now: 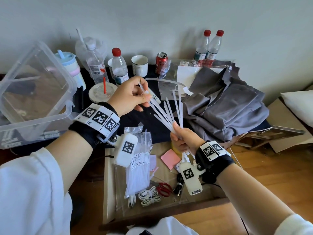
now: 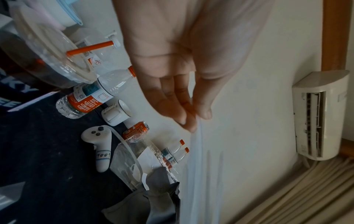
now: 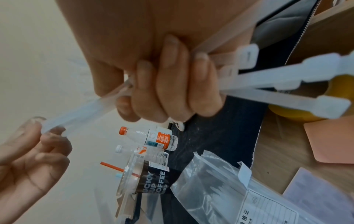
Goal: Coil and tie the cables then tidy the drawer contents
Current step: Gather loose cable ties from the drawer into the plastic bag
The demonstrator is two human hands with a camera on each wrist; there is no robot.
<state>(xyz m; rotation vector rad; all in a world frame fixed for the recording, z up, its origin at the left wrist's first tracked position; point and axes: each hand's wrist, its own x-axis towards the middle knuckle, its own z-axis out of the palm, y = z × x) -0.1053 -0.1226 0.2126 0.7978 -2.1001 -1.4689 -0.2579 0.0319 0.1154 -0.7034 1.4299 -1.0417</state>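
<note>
A bunch of white cable ties [image 1: 166,114] is held up in the air over the dark table [image 1: 149,128], between the two hands. The right hand [image 1: 182,139] is closed in a fist round the lower part of the bunch, with the square heads sticking out below the fist toward the wrist. The thin tails fan up and away to the far left. The left hand [image 1: 130,95] pinches the tail of one tie [image 1: 153,103] between thumb and fingertips, up and left of the fist, so this tie runs slantwise from near right to far left. The ties are pale, flat and half see-through. Below the hands, nearer the person, a clear bag of ties [image 1: 138,168] lies beside coiled white cables [image 1: 149,195], red scissors [image 1: 163,189] and a pink notepad [image 1: 170,158].
</note>
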